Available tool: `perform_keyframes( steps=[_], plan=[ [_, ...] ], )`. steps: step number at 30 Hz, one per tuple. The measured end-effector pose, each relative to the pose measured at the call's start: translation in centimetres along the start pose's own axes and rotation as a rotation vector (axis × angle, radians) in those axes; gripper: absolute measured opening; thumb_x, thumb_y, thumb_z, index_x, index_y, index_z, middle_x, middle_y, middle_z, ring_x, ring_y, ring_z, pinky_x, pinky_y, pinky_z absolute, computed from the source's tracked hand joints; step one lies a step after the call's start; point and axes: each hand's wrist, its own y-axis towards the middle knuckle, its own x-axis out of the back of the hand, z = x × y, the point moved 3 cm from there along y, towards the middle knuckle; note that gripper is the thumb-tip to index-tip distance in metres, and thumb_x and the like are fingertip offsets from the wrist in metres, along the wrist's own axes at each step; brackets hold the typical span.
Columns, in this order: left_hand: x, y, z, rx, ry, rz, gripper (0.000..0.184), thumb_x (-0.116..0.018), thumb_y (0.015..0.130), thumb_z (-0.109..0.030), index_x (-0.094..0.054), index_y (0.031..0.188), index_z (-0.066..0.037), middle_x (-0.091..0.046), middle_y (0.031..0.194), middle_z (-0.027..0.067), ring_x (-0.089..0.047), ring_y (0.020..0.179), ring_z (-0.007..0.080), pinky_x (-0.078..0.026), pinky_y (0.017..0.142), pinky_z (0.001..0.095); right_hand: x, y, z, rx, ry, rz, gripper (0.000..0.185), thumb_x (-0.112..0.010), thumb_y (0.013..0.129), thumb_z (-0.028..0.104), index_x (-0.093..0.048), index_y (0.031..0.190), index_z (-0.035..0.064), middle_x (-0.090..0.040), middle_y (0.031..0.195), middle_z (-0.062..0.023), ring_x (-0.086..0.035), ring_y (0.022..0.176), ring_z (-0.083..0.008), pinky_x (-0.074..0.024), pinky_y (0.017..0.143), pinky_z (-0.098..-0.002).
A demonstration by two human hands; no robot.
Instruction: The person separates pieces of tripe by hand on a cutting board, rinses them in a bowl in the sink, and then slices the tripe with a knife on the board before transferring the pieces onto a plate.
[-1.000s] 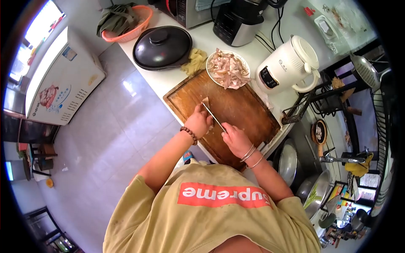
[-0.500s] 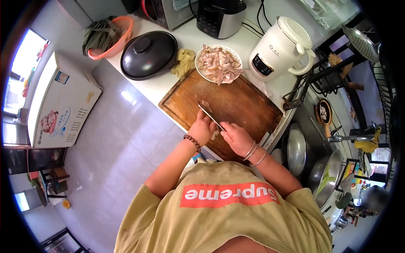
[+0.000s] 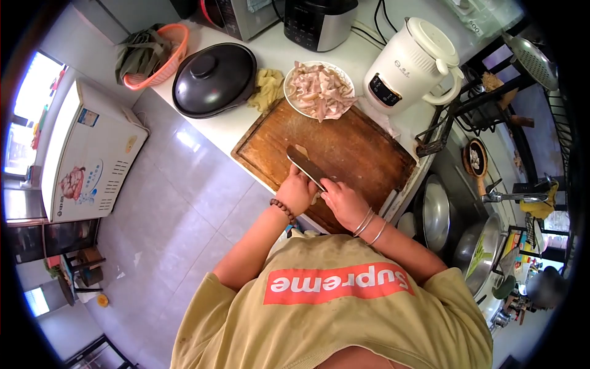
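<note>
My right hand [image 3: 344,202] is closed round the handle of a kitchen knife. Its dark blade [image 3: 303,165] points up and to the left over the wooden cutting board [image 3: 350,144], with its broad side more in view. Against the near side of the blade, my left hand [image 3: 295,192] has its fingers curled together; what they grip is hidden. A thin slice of meat [image 3: 301,149] shows just beyond the blade. Between my hands is a small pale piece [image 3: 315,198], mostly covered. Behind the board, sliced meat [image 3: 321,89] is heaped in a white bowl [image 3: 291,109].
Left of the bowl are a yellow cloth [image 3: 267,86] and a black lidded pot [image 3: 214,80]. A white electric kettle [image 3: 409,67] stands right of the bowl. An orange basket [image 3: 175,61] sits at the far left. Metal bowls [image 3: 437,212] are in the sink area at right.
The knife blade has tilted, so its flat side now shows where mainly the edge was seen. Both hands stay in nearly the same place. The view has shifted slightly.
</note>
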Motion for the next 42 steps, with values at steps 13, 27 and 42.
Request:
perform_keyframes(
  steps=[13,27,42],
  plan=[
    [0.5,0.1,0.0,0.058,-0.050,0.027,0.028,-0.046,0.080,-0.017,-0.052,0.099,0.004,-0.039,0.120,0.0241,-0.055,0.085,0.0373,-0.045,0.078,0.0418,-0.7,2.9,0.2,-0.048,0.080,0.092,0.025,-0.048,0.083,0.015,-0.047,0.105,0.0019,-0.056,0.083,-0.0211,-0.053,0.077,-0.0385,-0.0438,0.065,-0.0433],
    [-0.1,-0.3,0.5,0.007,-0.070,-0.121,0.037,-0.046,0.082,-0.022,-0.049,0.112,0.000,-0.030,0.131,0.0215,-0.050,0.102,0.0339,-0.043,0.083,0.0384,1.9,3.0,-1.8,0.089,0.160,-0.048,0.023,-0.049,0.083,0.017,-0.049,0.099,0.0009,-0.056,0.076,-0.0217,-0.054,0.073,-0.0392,-0.0443,0.063,-0.0441],
    [-0.7,0.1,0.3,-0.087,0.047,-0.105,0.026,-0.047,0.081,-0.017,-0.054,0.098,0.001,-0.049,0.108,0.0236,-0.054,0.086,0.0362,-0.047,0.073,0.0411,0.3,0.1,-0.8,0.058,0.109,0.040,0.025,-0.050,0.083,0.019,-0.047,0.102,0.0022,-0.056,0.077,-0.0215,-0.055,0.072,-0.0386,-0.0448,0.061,-0.0442]
  ],
)
